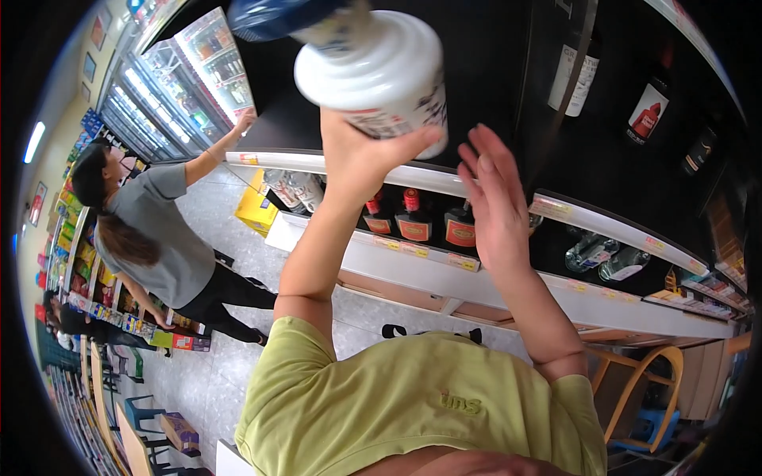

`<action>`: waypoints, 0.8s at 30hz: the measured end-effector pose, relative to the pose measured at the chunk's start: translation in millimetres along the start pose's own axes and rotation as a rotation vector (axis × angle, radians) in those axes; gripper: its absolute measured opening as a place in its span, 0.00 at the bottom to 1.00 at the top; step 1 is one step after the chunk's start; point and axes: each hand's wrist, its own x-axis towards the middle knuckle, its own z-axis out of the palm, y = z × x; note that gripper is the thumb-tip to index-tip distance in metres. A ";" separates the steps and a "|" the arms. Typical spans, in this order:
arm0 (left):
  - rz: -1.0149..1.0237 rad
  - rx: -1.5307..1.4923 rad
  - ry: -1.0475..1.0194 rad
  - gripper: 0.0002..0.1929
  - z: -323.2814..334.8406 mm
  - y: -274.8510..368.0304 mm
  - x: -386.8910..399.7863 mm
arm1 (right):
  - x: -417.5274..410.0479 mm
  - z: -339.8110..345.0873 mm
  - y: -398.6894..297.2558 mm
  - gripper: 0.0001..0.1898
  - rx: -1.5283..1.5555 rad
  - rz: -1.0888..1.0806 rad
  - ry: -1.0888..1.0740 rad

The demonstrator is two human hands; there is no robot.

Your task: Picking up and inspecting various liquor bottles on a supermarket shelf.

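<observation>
My left hand grips the lower body of a large white, glossy liquor bottle. Its blue cap is blurred and partly cut off by the top of the picture. The bottle is tilted and held up before a dark shelf. To the right of it, apart from the bottle, my right hand is raised with its fingers apart and nothing in it. Behind both hands runs the white front edge of the shelf. Dark bottles with red caps stand one level lower.
Wine bottles stand on the upper shelf at right; clear bottles lie below. A person in a grey shirt reaches to a glass fridge door at left. A yellow box and a wooden chair are on the floor.
</observation>
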 end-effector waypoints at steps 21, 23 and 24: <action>-0.087 -0.631 0.031 0.58 33.8 10.9 -117.9 | -70.9 -42.3 -10.0 0.47 0.638 0.443 -0.340; -0.243 -0.592 0.196 0.58 44.7 19.9 -147.4 | -78.4 -52.9 -17.6 0.47 0.610 0.437 -0.320; -0.300 -0.567 0.271 0.57 48.0 24.3 -162.2 | -82.2 -54.5 -24.2 0.45 0.609 0.429 -0.259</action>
